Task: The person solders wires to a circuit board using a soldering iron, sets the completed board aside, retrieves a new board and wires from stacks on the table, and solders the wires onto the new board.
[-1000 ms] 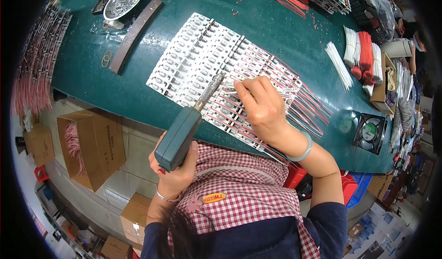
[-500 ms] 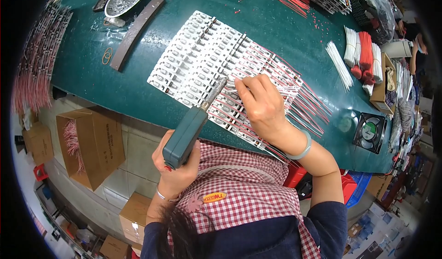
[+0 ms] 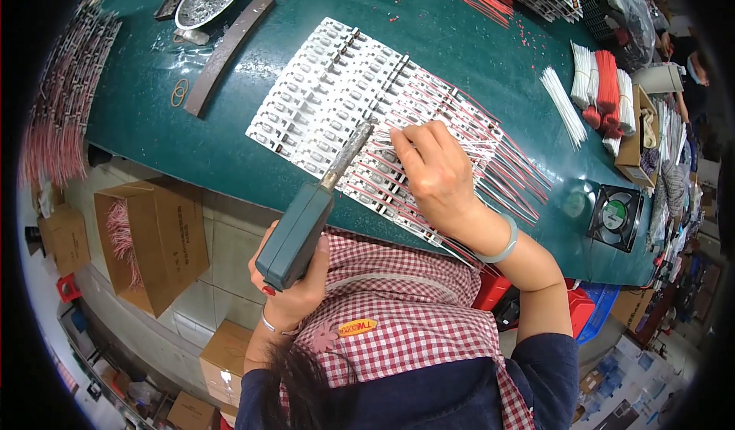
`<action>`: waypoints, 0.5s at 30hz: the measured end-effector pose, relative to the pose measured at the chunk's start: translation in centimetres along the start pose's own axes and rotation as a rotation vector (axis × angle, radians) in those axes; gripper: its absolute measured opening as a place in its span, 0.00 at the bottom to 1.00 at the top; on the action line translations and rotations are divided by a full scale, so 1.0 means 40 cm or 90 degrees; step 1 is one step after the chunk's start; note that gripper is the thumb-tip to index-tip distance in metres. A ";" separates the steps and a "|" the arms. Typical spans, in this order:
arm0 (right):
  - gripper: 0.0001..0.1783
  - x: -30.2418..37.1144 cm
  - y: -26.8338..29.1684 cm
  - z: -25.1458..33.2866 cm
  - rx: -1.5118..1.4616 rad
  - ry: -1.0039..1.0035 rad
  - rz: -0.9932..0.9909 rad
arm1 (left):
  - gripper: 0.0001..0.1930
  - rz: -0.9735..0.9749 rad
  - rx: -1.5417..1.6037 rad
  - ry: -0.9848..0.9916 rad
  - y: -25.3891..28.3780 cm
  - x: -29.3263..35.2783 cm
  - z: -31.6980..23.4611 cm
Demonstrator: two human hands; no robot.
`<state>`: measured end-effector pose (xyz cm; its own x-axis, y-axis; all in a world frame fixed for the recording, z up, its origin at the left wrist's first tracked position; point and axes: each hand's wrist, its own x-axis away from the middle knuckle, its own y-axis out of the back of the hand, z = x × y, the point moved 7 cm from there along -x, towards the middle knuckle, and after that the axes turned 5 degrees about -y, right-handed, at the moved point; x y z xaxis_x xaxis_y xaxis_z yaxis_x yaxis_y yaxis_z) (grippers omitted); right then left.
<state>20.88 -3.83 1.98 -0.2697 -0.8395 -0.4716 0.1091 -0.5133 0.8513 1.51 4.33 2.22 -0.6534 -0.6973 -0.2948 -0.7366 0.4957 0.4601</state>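
My left hand (image 3: 300, 288) is closed round the dark green handle of a soldering iron (image 3: 295, 235). The iron's grey metal tip slants up and right over a panel of white circuit boards (image 3: 306, 93) lying flat on the table. Close to the tip, my right hand (image 3: 436, 170) pinches the end of a white wire (image 3: 387, 138) between thumb and fingers; the exact grip is partly hidden. Red and white wires (image 3: 528, 181) run from the right part of the panel toward the right, passing under my right hand. The panel's left part carries no wires.
A dark curved bar (image 3: 230, 55) and a metal bowl (image 3: 209, 0) of silvery bits stand at the left on the green table (image 3: 153, 116). Wire bundles (image 3: 606, 86) and a small fan (image 3: 615, 217) are at the right. An open carton (image 3: 164, 246) sits below the front edge.
The soldering iron in my left hand has drawn back slightly, down and to the left, its tip shifting away from my right fingertips. My right hand stays nearly in place.
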 end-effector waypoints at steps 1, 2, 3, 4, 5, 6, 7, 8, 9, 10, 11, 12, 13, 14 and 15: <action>0.17 0.002 -0.001 -0.001 0.000 -0.001 -0.004 | 0.09 -0.008 0.020 0.022 0.000 0.002 0.005; 0.17 0.003 -0.001 -0.001 0.000 -0.001 -0.008 | 0.10 -0.016 0.041 0.045 0.001 0.004 0.010; 0.17 0.003 0.001 0.001 0.000 0.000 -0.008 | 0.10 -0.017 0.040 0.046 0.003 0.005 0.011; 0.17 0.003 0.007 0.006 -0.010 0.004 -0.013 | 0.10 -0.018 0.035 0.039 0.004 0.005 0.010; 0.18 0.005 0.011 0.011 -0.019 0.009 -0.018 | 0.10 -0.018 0.030 0.033 0.006 0.006 0.010; 0.18 0.008 0.011 0.015 -0.018 0.008 -0.017 | 0.10 -0.018 0.031 0.033 0.007 0.006 0.010; 0.19 0.012 0.012 0.017 -0.031 -0.003 -0.021 | 0.10 -0.011 0.036 0.037 0.007 0.006 0.011; 0.21 0.015 0.012 0.018 -0.043 -0.014 -0.025 | 0.10 -0.004 0.040 0.041 0.006 0.007 0.013; 0.21 0.016 0.010 0.020 -0.044 -0.014 -0.025 | 0.10 -0.004 0.040 0.041 0.008 0.008 0.013; 0.21 0.017 0.007 0.021 -0.046 -0.017 -0.019 | 0.10 0.004 0.035 0.044 0.007 0.010 0.015; 0.21 0.018 0.005 0.022 -0.048 -0.019 -0.013 | 0.10 0.013 0.030 0.046 0.006 0.012 0.017; 0.21 0.018 0.004 0.023 -0.049 -0.019 -0.013 | 0.10 0.012 0.030 0.047 0.007 0.016 0.019; 0.21 0.018 0.003 0.024 -0.045 -0.019 -0.011 | 0.09 0.017 0.027 0.049 0.007 0.019 0.022; 0.21 0.018 0.002 0.024 -0.042 -0.019 -0.009 | 0.09 0.022 0.024 0.051 0.007 0.021 0.024; 0.21 0.018 0.001 0.025 -0.042 -0.018 -0.008 | 0.09 0.021 0.024 0.052 0.007 0.022 0.024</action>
<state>19.73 -4.27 1.92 -0.2983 -0.8278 -0.4752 0.1686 -0.5358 0.8273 0.58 4.36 1.28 -0.6625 -0.7189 -0.2105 -0.7219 0.5376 0.4358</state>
